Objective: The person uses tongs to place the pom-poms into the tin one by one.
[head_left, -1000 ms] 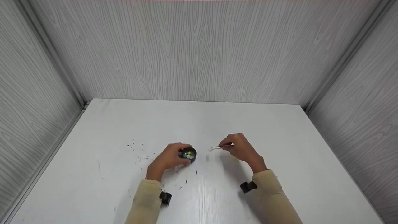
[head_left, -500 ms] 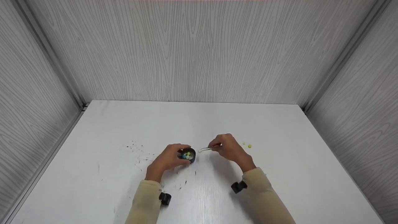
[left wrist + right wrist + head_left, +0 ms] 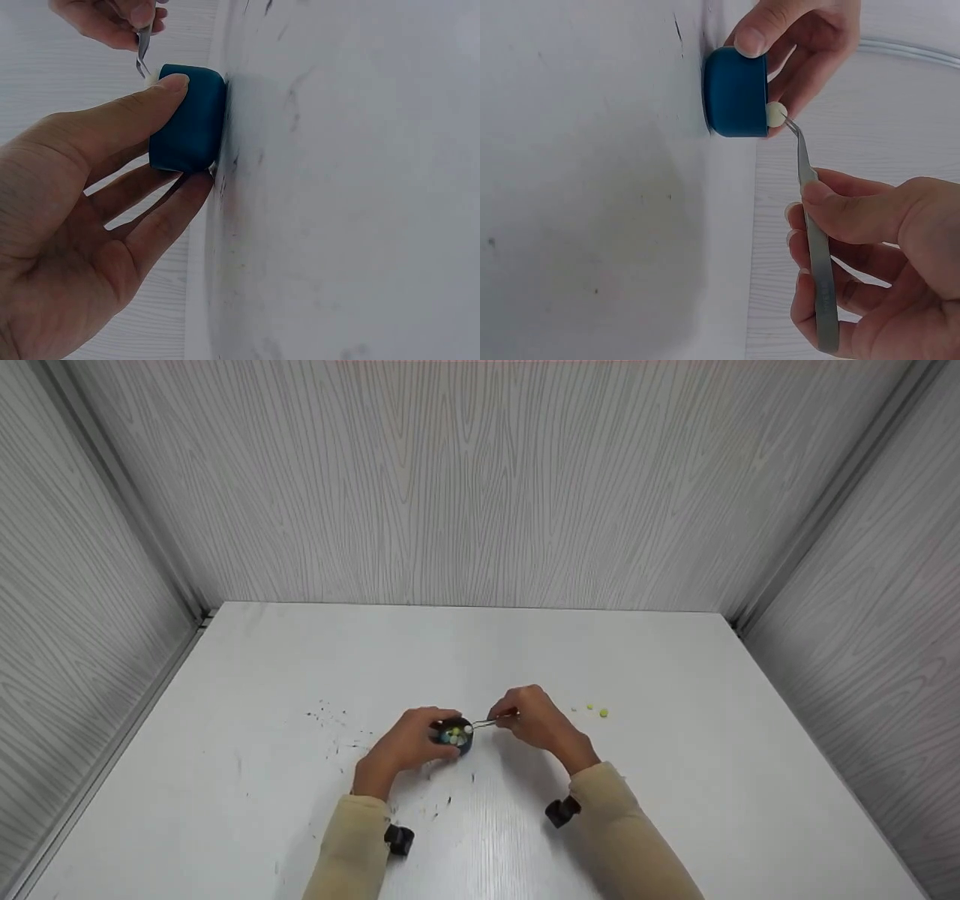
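Observation:
A small dark blue round cup [image 3: 455, 734] [image 3: 187, 118] [image 3: 736, 91] stands on the white table [image 3: 675, 780] with several pale round beads inside. My left hand [image 3: 405, 744] [image 3: 82, 195] grips the cup between thumb and fingers. My right hand [image 3: 531, 721] [image 3: 870, 255] pinches metal tweezers [image 3: 487, 723] [image 3: 814, 247] [image 3: 144, 52]. The tweezer tips hold a whitish bead [image 3: 776, 114] [image 3: 469, 728] right at the cup's rim.
A few small yellow-green beads [image 3: 603, 712] lie on the table to the right of my right hand. Dark specks [image 3: 330, 720] are scattered left of the cup. Grey wood-grain walls [image 3: 480, 480] close in the table on three sides.
My right hand has moved left with the tweezers, bringing the bead from about a hand's width away up to the cup's rim. The left hand and cup stayed put.

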Demonstrator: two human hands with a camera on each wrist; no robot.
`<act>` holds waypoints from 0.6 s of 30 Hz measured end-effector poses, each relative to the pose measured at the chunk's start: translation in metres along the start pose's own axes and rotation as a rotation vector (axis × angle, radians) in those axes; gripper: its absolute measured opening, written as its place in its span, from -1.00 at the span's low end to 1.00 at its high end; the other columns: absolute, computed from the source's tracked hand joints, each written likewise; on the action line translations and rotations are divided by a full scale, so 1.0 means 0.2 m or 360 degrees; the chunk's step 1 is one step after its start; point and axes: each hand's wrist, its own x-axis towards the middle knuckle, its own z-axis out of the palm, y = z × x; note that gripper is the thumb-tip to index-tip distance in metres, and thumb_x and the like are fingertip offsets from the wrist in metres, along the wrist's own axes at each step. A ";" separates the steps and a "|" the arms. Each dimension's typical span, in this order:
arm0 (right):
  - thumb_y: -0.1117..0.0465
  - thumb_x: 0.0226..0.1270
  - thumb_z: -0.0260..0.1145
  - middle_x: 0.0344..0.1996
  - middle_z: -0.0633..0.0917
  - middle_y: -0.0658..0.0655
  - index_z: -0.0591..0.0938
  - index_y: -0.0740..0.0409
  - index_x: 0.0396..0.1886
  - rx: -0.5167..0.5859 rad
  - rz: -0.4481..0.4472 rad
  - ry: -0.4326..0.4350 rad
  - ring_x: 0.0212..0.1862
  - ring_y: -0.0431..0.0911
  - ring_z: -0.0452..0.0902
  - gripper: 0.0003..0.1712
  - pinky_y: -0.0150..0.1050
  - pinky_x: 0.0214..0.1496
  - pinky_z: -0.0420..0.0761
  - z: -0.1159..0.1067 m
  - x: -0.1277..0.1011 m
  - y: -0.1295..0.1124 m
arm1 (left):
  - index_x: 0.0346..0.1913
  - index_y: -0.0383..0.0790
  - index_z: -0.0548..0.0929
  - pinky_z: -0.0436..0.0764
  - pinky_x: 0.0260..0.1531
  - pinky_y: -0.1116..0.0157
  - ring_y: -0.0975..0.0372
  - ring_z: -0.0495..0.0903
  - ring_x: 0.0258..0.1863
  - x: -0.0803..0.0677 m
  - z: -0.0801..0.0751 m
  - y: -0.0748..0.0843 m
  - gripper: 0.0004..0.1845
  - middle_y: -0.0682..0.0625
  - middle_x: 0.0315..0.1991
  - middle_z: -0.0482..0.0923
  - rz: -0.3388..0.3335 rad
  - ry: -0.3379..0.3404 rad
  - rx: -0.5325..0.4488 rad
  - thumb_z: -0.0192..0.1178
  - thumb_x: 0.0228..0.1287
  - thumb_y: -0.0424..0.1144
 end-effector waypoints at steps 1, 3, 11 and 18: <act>0.49 0.31 0.39 -0.22 0.85 0.16 0.86 0.24 -0.19 0.0004 0.0002 -0.0002 -0.10 0.01 0.78 -0.80 -0.06 0.00 0.77 0.00 0.00 0.00 | 0.40 -0.10 0.57 0.55 0.33 -0.09 -0.07 0.60 0.29 0.00 0.00 0.00 -0.34 -0.13 0.34 0.58 -0.0003 0.0001 -0.0002 0.50 0.21 -0.27; 0.49 0.31 0.38 -0.22 0.85 0.16 0.86 0.23 -0.18 0.0008 0.0017 -0.0013 -0.10 0.01 0.77 -0.80 -0.05 0.00 0.77 0.01 0.01 0.00 | 0.39 -0.09 0.57 0.54 0.34 -0.09 -0.07 0.60 0.29 0.00 0.00 0.00 -0.34 -0.13 0.34 0.58 -0.0010 0.0005 -0.0012 0.50 0.21 -0.26; 0.48 0.31 0.38 -0.22 0.85 0.14 0.86 0.20 -0.19 0.0022 0.0072 -0.0030 -0.11 -0.02 0.76 -0.79 -0.06 -0.02 0.77 0.01 0.02 0.00 | 0.39 -0.07 0.58 0.52 0.36 -0.10 -0.07 0.60 0.30 0.00 0.00 -0.01 -0.34 -0.11 0.34 0.58 -0.0017 0.0009 -0.0021 0.51 0.20 -0.25; 0.48 0.31 0.40 -0.21 0.85 0.16 0.85 0.22 -0.17 0.0017 0.0101 -0.0026 -0.09 0.00 0.77 -0.80 -0.05 -0.01 0.77 0.02 0.02 0.00 | 0.39 -0.10 0.58 0.53 0.35 -0.10 -0.08 0.61 0.29 0.00 0.00 -0.01 -0.34 -0.13 0.34 0.58 0.0013 0.0006 -0.0030 0.51 0.20 -0.27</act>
